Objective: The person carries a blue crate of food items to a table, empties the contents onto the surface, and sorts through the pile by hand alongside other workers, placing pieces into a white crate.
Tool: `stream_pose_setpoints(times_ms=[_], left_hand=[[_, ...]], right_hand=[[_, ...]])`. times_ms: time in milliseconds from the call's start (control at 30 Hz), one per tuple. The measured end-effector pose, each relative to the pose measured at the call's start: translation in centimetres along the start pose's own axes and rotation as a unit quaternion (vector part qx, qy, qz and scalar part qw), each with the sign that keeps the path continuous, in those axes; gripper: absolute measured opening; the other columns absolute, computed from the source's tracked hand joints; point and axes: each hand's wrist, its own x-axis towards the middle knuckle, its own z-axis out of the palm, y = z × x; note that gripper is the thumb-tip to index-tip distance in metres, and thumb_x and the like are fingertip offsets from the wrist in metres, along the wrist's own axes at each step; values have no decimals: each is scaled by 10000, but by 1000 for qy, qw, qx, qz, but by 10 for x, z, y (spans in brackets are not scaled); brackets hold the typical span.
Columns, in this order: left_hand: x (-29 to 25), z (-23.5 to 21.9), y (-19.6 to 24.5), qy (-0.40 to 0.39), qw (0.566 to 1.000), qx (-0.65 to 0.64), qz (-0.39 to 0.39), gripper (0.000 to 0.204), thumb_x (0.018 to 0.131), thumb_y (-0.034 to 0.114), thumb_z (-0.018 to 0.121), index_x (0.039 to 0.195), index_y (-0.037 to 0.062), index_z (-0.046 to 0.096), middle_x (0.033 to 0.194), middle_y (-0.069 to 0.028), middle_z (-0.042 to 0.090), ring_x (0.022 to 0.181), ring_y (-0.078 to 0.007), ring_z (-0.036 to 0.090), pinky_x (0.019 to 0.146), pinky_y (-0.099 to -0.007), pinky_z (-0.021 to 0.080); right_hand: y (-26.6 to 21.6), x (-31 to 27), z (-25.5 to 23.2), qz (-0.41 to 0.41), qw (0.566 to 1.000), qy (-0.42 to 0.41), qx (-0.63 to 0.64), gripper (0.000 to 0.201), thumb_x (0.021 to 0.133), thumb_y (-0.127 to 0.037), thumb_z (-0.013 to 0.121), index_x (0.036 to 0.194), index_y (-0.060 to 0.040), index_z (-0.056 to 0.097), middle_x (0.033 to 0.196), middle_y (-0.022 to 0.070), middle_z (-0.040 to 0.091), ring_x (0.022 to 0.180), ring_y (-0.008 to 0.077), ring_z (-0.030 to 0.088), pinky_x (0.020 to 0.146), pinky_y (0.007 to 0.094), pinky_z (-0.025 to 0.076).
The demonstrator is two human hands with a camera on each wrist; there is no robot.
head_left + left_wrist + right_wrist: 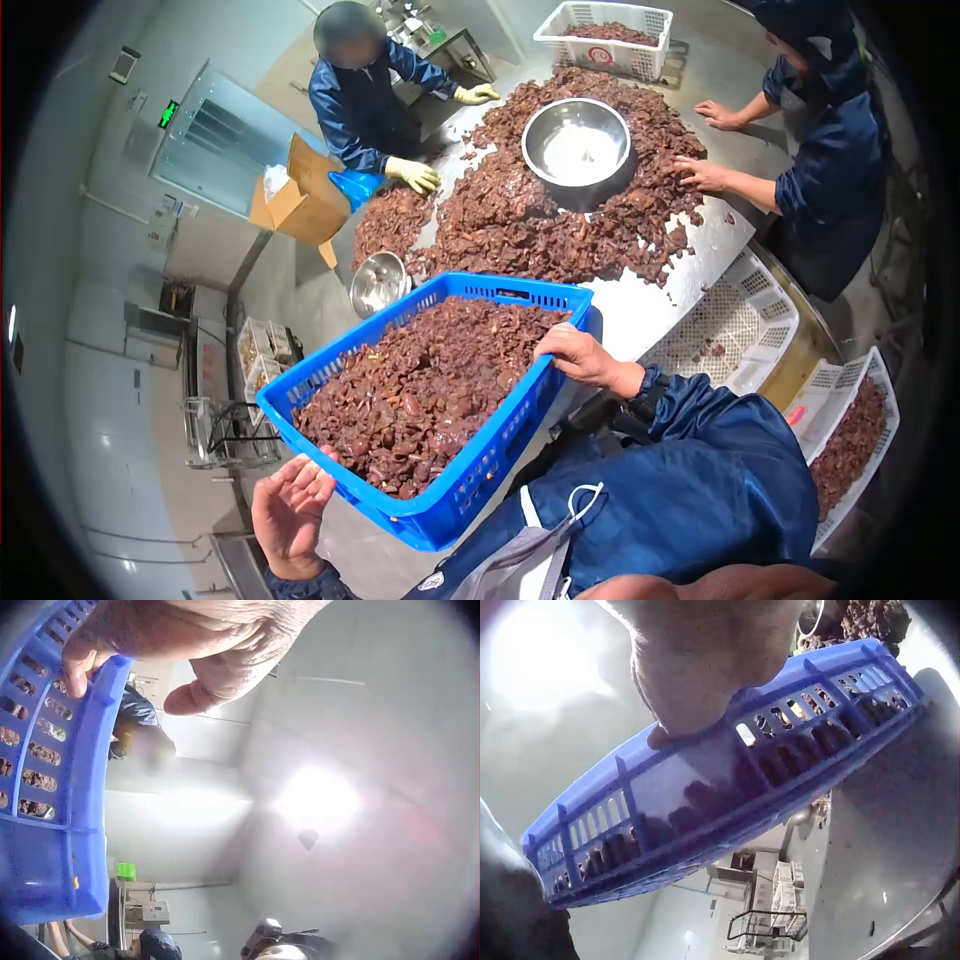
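Observation:
A blue plastic basket [425, 525], filled with dark red-brown meat-like pieces [430, 385], is tilted in front of the wearer in the head view. My right hand [585, 358] grips its right rim, fingers over the edge. At the near left corner, my left hand [292, 510] has its fingers at the rim, palm turned up. In the left wrist view, the left hand [180, 645] hooks a fingertip at the lip of the basket [86, 795], with the thumb apart. The right wrist view shows the right hand [705, 667] on the slotted side of the basket [682, 780].
A metal table [640, 315] bears a large pile of similar pieces [500, 220], a steel bowl [577, 150] and a smaller bowl [380, 284]. White baskets [745, 320] stand at the right. Two people in blue work across and beside the table. A cardboard box [300, 195] stands left.

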Motion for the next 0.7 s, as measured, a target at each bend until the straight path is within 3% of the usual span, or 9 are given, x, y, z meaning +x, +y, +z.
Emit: stream_pose_setpoints(times_ms=[200, 367, 700], left_hand=[[11, 23, 11, -34, 999, -21, 15, 626, 940, 280, 602, 1300, -221, 499, 1371, -391, 532, 1289, -447, 569, 1099, -506, 498], [33, 39, 27, -82, 996, -27, 2, 592, 936, 295, 586, 1285, -179, 515, 1297, -299, 607, 1207, -390, 608, 1108, -500, 476], [43, 60, 50, -79, 997, -5, 9, 594, 917, 301, 617, 1229, -199, 543, 1249, -317, 627, 1183, -408, 615, 1124, -520, 457]], right_hand=[[9, 13, -10, 23, 999, 7, 29, 296, 823, 2, 639, 1096, -95, 702, 1034, 73, 701, 1021, 300, 636, 974, 406, 450], [24, 20, -20, 35, 997, 37, 58, 277, 860, 11, 617, 1113, -61, 704, 1078, 101, 714, 1048, 307, 670, 976, 410, 486], [32, 37, -15, 50, 995, 33, 85, 243, 898, -20, 617, 1127, -51, 695, 1086, 109, 708, 1061, 290, 662, 963, 389, 499]])
